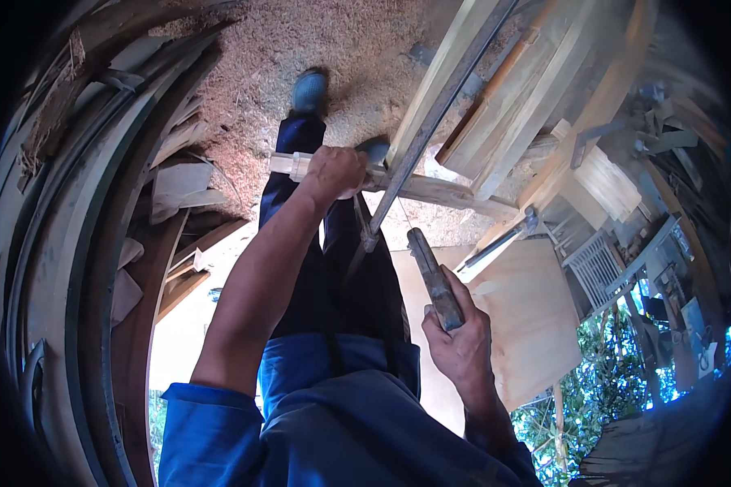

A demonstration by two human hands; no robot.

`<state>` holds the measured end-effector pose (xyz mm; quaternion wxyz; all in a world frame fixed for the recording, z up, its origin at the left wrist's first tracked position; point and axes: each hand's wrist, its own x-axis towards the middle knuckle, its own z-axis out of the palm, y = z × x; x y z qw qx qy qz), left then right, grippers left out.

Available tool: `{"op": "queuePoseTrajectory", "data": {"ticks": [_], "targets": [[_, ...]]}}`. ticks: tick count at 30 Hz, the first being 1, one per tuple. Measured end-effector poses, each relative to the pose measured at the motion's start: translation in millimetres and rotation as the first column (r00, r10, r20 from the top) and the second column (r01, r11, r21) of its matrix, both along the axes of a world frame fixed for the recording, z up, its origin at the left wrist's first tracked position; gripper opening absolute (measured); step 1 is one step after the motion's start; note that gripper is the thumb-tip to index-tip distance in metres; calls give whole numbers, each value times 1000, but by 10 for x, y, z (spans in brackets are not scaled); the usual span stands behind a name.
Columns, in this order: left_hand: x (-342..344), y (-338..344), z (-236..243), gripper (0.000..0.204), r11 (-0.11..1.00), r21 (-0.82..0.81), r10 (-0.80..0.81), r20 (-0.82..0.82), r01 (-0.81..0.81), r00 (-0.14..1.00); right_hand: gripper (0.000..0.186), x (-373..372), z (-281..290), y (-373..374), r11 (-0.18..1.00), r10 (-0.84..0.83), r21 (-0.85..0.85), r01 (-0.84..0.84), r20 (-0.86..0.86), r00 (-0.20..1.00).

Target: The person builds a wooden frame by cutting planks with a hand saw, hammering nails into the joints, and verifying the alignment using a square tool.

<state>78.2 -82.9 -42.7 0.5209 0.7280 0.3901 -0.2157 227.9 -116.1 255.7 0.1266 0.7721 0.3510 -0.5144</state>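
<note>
Head view: left hand [337,172] grips timber [434,190], right hand [461,339] grips tool [433,274]; apparent slatted crate [594,264], contents unclear.

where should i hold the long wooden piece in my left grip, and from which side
Take the wooden piece near its left end, probably from above, where the left grip wraps it. It lies crosswise and is slim enough to hold there; farther right, a dark bar crosses it in view and would likely get in the way.

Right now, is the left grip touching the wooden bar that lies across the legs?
Touching. The head view shows the left grip closed over the wooden bar, which emerges on both sides of it.
</note>
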Motion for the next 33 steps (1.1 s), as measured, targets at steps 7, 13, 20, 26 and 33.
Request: {"op": "queuePoseTrajectory", "data": {"ticks": [7,13,20,26,33], "targets": [[-19,-60,38,39,1000,-11,23,14,-23,1000,57,-68,-407,72,997,71,-14,-71,28,997],[-35,21,81,39,1000,-22,6,26,-5,1000,62,26,-130,20,994,84,68,-81,-40,996],[14,96,99,38,999,-48,-2,14,2,1000,63,-23,-753,102,997,78,7,-78,-32,996],[-28,34,92,50,997,-71,26,61,-22,998,63,1,-317,-30,997,45,60,-41,-59,997],[2,48,82,42,996,-80,-26,-7,26,1000,69,-19,-472,141,997,40,66,-35,-76,996]]}}
